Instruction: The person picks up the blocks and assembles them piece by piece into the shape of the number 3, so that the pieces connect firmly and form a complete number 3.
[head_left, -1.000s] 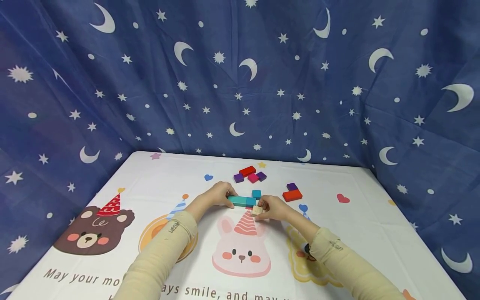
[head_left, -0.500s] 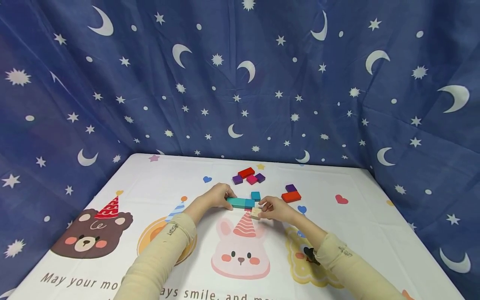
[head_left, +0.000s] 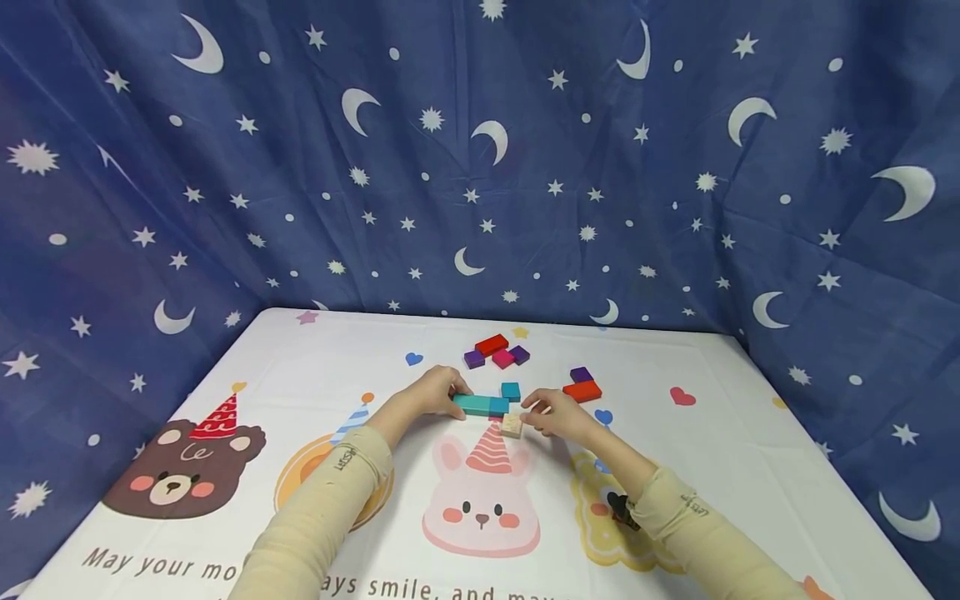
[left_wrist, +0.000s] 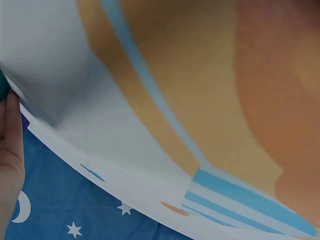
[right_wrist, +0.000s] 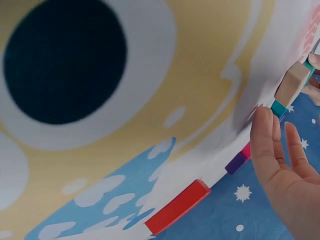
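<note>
My left hand [head_left: 437,391] pinches the left end of a long teal block [head_left: 474,405] lying on the table. A small blue block [head_left: 498,407] sits against the teal block's right end. Just in front of it lies a plain wooden block [head_left: 512,426]. Right beside that, my right hand [head_left: 558,414] hovers with loosely bent fingers and nothing in its grasp; in the right wrist view, the fingers [right_wrist: 263,142] are apart from the wooden block [right_wrist: 292,85]. Only the edge of my left hand [left_wrist: 11,150] shows in the left wrist view.
Another blue block [head_left: 510,391] lies behind the row. Farther back are a red block [head_left: 492,345], a pink block [head_left: 503,358] and two purple blocks, one at left [head_left: 474,359]. To the right, a red block [head_left: 582,392] touches a purple block [head_left: 581,375]. A star-patterned curtain [head_left: 480,167] hangs behind.
My right hand has let go of the wooden block and drawn slightly back to the right. The left hand stays on the teal block. The head view has shifted a little.
</note>
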